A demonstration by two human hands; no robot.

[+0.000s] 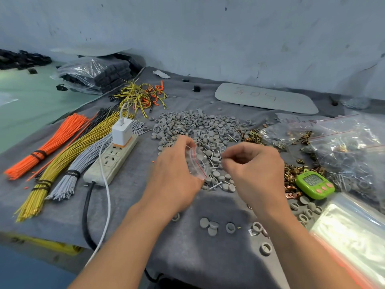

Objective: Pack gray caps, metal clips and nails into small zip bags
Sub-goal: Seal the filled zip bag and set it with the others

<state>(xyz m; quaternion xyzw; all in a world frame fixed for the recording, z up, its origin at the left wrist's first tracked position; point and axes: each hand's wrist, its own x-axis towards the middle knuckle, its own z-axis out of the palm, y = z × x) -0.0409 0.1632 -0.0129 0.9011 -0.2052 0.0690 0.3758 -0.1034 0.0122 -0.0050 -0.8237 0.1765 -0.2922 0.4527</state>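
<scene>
Filling step, I judge — the left hand [177,172] pinches a small clear red-striped zip bag [198,163] above the desk's middle; the right hand [252,163], fingers curled closed, contents unseen, must next reach the mouth.

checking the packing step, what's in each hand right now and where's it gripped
The left hand pinches a small clear zip bag by its red-lined mouth edge. The right hand is curled shut; whether it holds anything cannot be told.
</scene>
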